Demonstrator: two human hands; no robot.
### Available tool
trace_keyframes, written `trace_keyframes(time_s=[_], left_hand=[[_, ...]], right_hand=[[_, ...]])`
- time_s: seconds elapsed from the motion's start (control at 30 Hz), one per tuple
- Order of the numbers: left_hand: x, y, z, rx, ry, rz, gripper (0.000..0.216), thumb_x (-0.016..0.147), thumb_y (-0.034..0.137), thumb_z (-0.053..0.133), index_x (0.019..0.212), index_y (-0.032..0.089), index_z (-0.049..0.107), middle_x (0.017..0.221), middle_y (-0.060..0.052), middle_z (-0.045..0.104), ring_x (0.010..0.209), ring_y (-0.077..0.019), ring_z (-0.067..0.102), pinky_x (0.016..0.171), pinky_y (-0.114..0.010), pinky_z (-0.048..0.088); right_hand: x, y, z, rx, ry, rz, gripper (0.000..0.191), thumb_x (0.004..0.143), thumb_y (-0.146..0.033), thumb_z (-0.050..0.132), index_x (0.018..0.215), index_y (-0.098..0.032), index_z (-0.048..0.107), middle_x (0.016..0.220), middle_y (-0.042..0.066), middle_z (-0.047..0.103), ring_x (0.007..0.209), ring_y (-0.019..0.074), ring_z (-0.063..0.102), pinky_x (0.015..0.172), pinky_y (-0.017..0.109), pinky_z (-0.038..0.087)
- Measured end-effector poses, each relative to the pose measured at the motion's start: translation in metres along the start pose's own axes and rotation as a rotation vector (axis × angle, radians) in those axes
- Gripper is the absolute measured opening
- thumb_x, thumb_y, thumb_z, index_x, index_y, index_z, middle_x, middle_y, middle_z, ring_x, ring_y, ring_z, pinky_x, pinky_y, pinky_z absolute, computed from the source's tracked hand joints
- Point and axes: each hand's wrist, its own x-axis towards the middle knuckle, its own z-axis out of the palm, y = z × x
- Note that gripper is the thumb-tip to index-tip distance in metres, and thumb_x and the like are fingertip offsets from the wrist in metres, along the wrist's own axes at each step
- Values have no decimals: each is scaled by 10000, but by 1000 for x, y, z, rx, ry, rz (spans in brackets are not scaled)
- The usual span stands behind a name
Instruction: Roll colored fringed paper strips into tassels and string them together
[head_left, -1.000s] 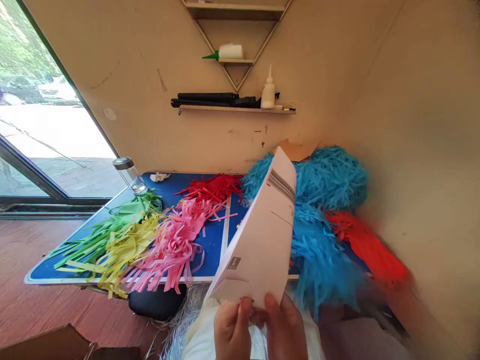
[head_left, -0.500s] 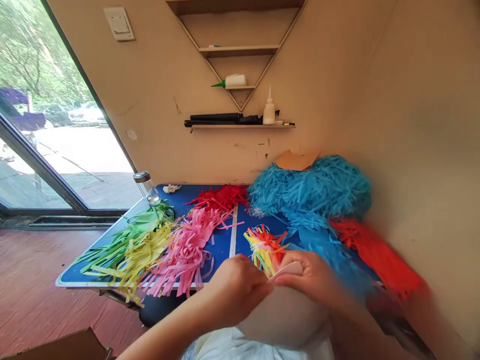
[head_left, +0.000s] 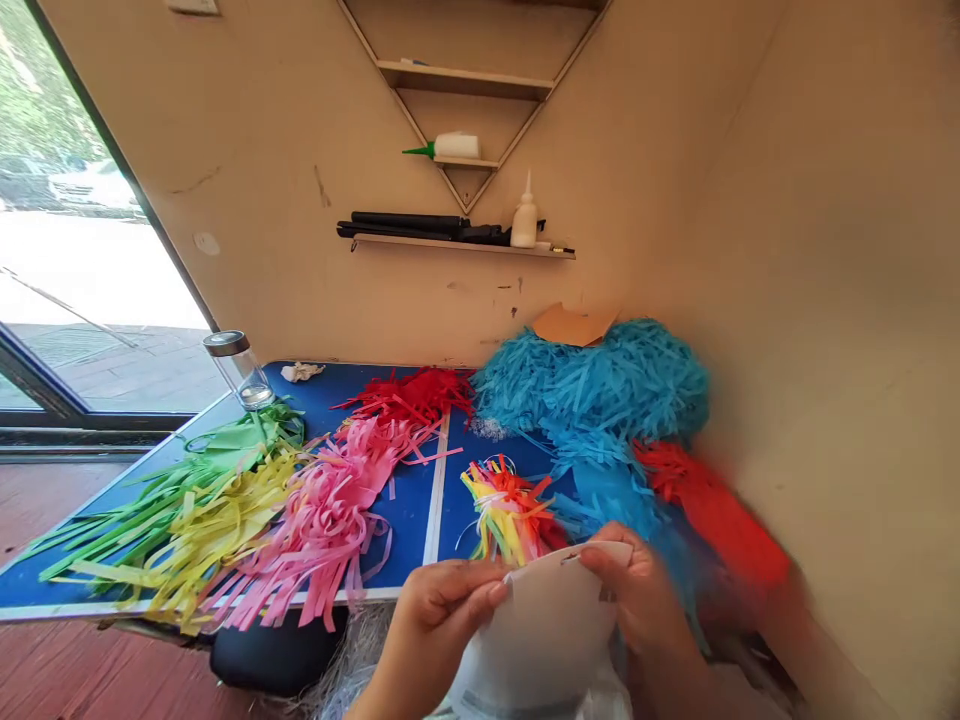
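A thin white sheet (head_left: 559,625) is stretched between my two hands in front of my body; its material I cannot tell. My left hand (head_left: 450,605) pinches its upper left corner between thumb and fingers. At the upper right edge, my right hand (head_left: 637,590) grips it with the thumb on the near face. Just beyond the sheet lies a tied bundle of multicoloured strips (head_left: 504,505), partly covered by the sheet and hand. Fringed strips in pink (head_left: 341,500), yellow (head_left: 225,510), green (head_left: 247,440) and dark red (head_left: 412,395) lie to the left.
The blue table (head_left: 409,560) stands against the wall. Blue fringe (head_left: 600,385) is heaped at the back right, with an orange piece (head_left: 574,325) on top and red fringe (head_left: 720,520) beside it. A glass jar (head_left: 247,375) stands back left. A wall shelf (head_left: 465,245) holds a bottle (head_left: 525,220).
My hands have moved apart and the white sheet now faces me, spread more widely. My left hand has turned, showing its thumb. The view has shifted slightly right and closer.
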Motion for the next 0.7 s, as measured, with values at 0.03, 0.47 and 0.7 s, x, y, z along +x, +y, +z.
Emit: trace_keyframes(time_s=[0.03, 0.47, 0.7], left_hand=[[-1, 0, 0, 35, 28, 12, 199, 848, 375, 644, 802, 256, 798, 740, -35, 781, 666, -161, 728, 622, -184, 559], [-23, -21, 25, -294, 383, -162, 199, 841, 392, 662, 903, 229, 565, 748, 13, 672, 676, -113, 628, 640, -177, 499], [-25, -40, 20, -57, 343, -245, 374, 832, 519, 603, 877, 175, 741, 887, -88, 754, 839, -229, 697, 734, -283, 561]], right_hand=[[0, 5, -1, 6, -4, -14, 427, 541, -515, 843, 605, -166, 605, 491, -13, 532, 435, 110, 453, 410, 204, 341], [-8, 27, -6, -177, -44, -268, 347, 660, -497, 796, 686, -165, 699, 633, 39, 641, 521, 137, 524, 445, 217, 404], [-16, 18, 8, -234, 15, -179, 374, 680, -536, 771, 678, -171, 691, 584, 23, 612, 522, 139, 517, 471, 227, 416]])
